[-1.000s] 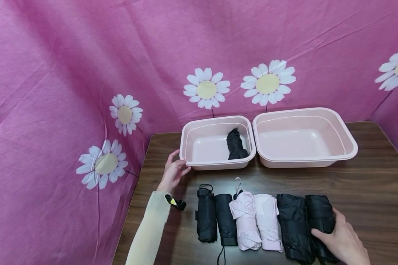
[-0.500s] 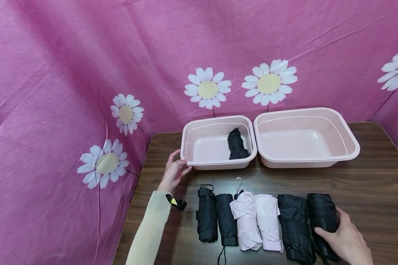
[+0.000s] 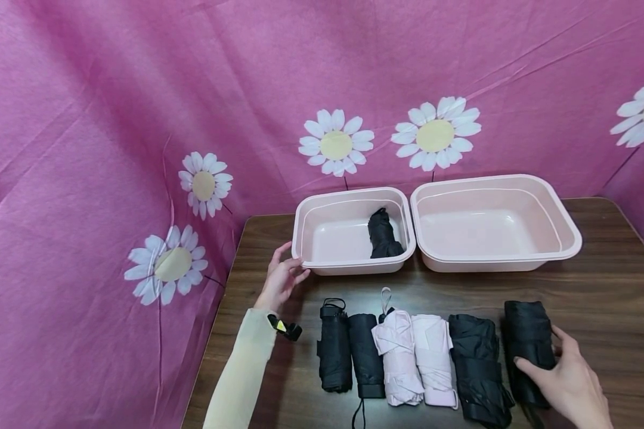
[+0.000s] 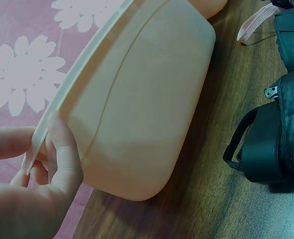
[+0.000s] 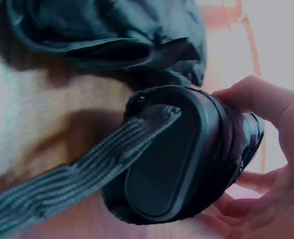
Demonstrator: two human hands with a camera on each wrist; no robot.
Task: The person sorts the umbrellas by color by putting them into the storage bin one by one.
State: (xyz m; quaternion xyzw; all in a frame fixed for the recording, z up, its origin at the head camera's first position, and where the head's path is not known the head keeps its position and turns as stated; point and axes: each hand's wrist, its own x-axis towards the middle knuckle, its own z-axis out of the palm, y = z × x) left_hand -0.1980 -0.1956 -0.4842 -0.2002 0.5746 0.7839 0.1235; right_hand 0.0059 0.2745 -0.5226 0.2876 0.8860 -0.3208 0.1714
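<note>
My right hand (image 3: 574,378) grips a black folded umbrella (image 3: 528,339) around its sides, at the right end of a row of folded umbrellas. In the right wrist view its flat handle end and dangling ribbed strap (image 5: 72,184) face the camera, and it looks raised off the table. My left hand (image 3: 281,283) pinches the rim of the smaller pale pink plastic basin (image 3: 349,266) at its near left corner. One black folded umbrella (image 3: 382,235) lies inside that basin. Beside the gripped umbrella lies another bulky black umbrella (image 3: 477,369).
A larger pale pink basin (image 3: 494,262) stands to the right of the smaller one. Two pale pink umbrellas (image 3: 399,363) and two slim black ones (image 3: 335,351) lie further left in the row. A pink flowered cloth (image 3: 247,89) hangs behind the wooden table (image 3: 612,286).
My right hand has moved the gripped black umbrella slightly up and to the right, opening a gap from its neighbour. My left hand stays at the basin's rim.
</note>
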